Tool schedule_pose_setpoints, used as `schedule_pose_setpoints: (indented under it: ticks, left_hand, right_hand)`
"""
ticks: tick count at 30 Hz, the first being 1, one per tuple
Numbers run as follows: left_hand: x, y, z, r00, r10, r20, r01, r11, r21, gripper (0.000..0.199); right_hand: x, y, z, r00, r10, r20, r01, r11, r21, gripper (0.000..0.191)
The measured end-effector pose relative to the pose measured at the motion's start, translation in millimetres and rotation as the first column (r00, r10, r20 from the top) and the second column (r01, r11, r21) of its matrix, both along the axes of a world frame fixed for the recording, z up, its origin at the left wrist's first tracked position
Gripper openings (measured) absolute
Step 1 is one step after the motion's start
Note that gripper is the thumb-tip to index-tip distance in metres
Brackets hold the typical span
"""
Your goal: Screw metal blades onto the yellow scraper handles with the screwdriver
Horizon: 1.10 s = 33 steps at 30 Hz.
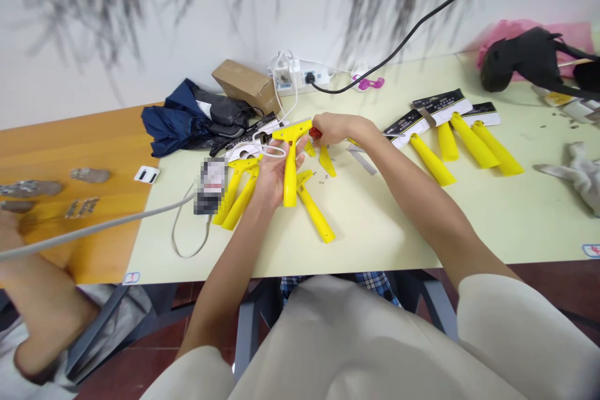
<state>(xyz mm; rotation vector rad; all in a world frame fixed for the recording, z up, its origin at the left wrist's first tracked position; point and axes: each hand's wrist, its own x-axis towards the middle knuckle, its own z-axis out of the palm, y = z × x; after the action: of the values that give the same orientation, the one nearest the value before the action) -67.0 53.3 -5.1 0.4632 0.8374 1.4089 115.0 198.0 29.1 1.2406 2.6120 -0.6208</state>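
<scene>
My left hand (272, 181) is closed around a yellow T-shaped scraper (290, 178), its handle pointing toward me. At the scraper's head, my right hand (330, 129) is closed on a red-handled tool (315, 132); its working end is hidden. Beneath them lie another yellow scraper handle (316, 215), a loose yellow head piece (327, 162) and a few tiny metal bits (322, 182). A flat metal strip (363, 160) rests under my right forearm. Two more yellow scrapers (240, 200) lie left of my left hand.
At the right, several yellow scrapers (478, 144) lie with black-and-white cards (443, 106). Behind are a cardboard box (246, 84), a power strip (314, 75) with cables and a dark blue umbrella (173, 119). A grey cable (117, 225) crosses at left, near another person's arm (42, 287).
</scene>
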Motion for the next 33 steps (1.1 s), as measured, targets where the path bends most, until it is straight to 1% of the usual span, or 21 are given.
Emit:
schedule_pose_setpoints:
  ticks: [3, 5, 7, 8, 9, 10, 11, 12, 13, 15, 16, 18, 20, 21, 23, 25, 27, 30, 31, 33]
  left_hand:
    - [0, 1, -0.5, 1.000, -0.010, 0.009, 0.010, 1.000, 0.011, 0.024]
    - [0, 1, -1.0, 1.000, -0.012, 0.011, 0.011, 1.000, 0.014, 0.023]
    - [0, 0, -1.3, 1.000, -0.012, 0.013, 0.011, 1.000, 0.009, 0.023]
    - [0, 0, -1.4, 1.000, -0.016, 0.014, 0.015, 1.000, 0.009, 0.024]
    - [0, -1, -1.4, 1.000, -0.024, 0.013, 0.024, 1.000, 0.010, 0.024]
    - [0, -1, -1.4, 0.999, -0.037, 0.013, 0.037, 0.999, 0.012, 0.025]
    - [0, -2, -1.4, 0.999, -0.051, 0.012, 0.051, 0.999, 0.012, 0.026]
    - [0, -3, -1.5, 0.998, -0.065, 0.012, 0.065, 0.998, 0.011, 0.027]
    - [0, -4, -1.6, 0.997, -0.080, 0.015, 0.080, 0.997, 0.011, 0.027]
    - [1, -5, -1.8, 0.994, -0.100, 0.032, 0.100, 0.995, 0.018, 0.028]
    - [2, -5, -1.7, 0.994, -0.106, 0.037, 0.105, 0.994, 0.023, 0.027]
    - [2, -6, -1.2, 0.994, -0.107, 0.028, 0.107, 0.994, 0.022, 0.025]
    - [2, -6, -0.4, 0.995, -0.105, 0.006, 0.104, 0.994, 0.014, 0.023]
    - [2, -6, 0.1, 0.994, -0.108, 0.000, 0.108, 0.994, 0.012, 0.023]
    - [2, -6, 0.7, 0.993, -0.116, 0.008, 0.116, 0.993, 0.014, 0.025]
    - [1, -5, 0.8, 0.992, -0.121, 0.031, 0.121, 0.993, 0.015, 0.028]
    - [1, -5, 0.5, 0.993, -0.112, 0.047, 0.112, 0.994, 0.013, 0.031]
    - [2, -4, -0.2, 0.996, -0.082, 0.037, 0.082, 0.997, 0.000, 0.035]
    - [2, -4, -0.2, 0.997, -0.070, 0.027, 0.070, 0.998, -0.007, 0.036]
    - [2, -3, 0.2, 0.999, -0.050, 0.010, 0.050, 0.999, -0.020, 0.039]
  right_hand:
    - [-1, 1, -2.0, 1.000, 0.006, 0.003, -0.006, 1.000, 0.009, 0.010]
    - [1, 2, -0.8, 1.000, 0.008, -0.030, -0.007, 1.000, 0.009, 0.017]
    - [7, 4, 4.6, 0.992, 0.010, -0.129, -0.012, 1.000, -0.009, 0.026]
    - [12, 5, 9.0, 0.981, 0.001, -0.196, -0.010, 0.999, -0.040, 0.030]
    - [17, 5, 14.3, 0.961, -0.020, -0.275, -0.006, 0.996, -0.092, 0.032]
    - [22, 5, 20.0, 0.935, -0.063, -0.349, 0.001, 0.985, -0.174, 0.033]
    - [27, 5, 25.6, 0.903, -0.123, -0.411, 0.004, 0.960, -0.280, 0.032]
    - [32, 4, 30.5, 0.869, -0.191, -0.457, -0.005, 0.919, -0.394, 0.030]
    - [35, 2, 34.4, 0.842, -0.250, -0.478, -0.025, 0.867, -0.498, 0.030]
    - [38, 0, 38.3, 0.819, -0.312, -0.481, -0.085, 0.763, -0.641, 0.033]
    - [38, 0, 38.3, 0.824, -0.315, -0.471, -0.116, 0.719, -0.685, 0.036]
    - [35, 0, 35.3, 0.832, -0.314, -0.458, -0.162, 0.652, -0.741, 0.039]
    - [31, 1, 30.7, 0.823, -0.338, -0.457, -0.176, 0.613, -0.770, 0.038]
    - [30, 2, 28.6, 0.814, -0.354, -0.460, -0.176, 0.605, -0.776, 0.036]
    - [28, 2, 26.4, 0.799, -0.377, -0.467, -0.169, 0.605, -0.778, 0.032]
    - [27, 1, 27.0, 0.808, -0.369, -0.459, -0.151, 0.623, -0.767, 0.027]
    - [28, -1, 29.7, 0.838, -0.330, -0.434, -0.114, 0.672, -0.731, 0.023]
    - [30, -3, 33.8, 0.886, -0.262, -0.383, -0.052, 0.764, -0.643, 0.025]
    - [31, -3, 34.4, 0.894, -0.249, -0.372, -0.039, 0.784, -0.620, 0.028]
    - [32, -2, 34.4, 0.897, -0.239, -0.371, -0.037, 0.797, -0.603, 0.035]
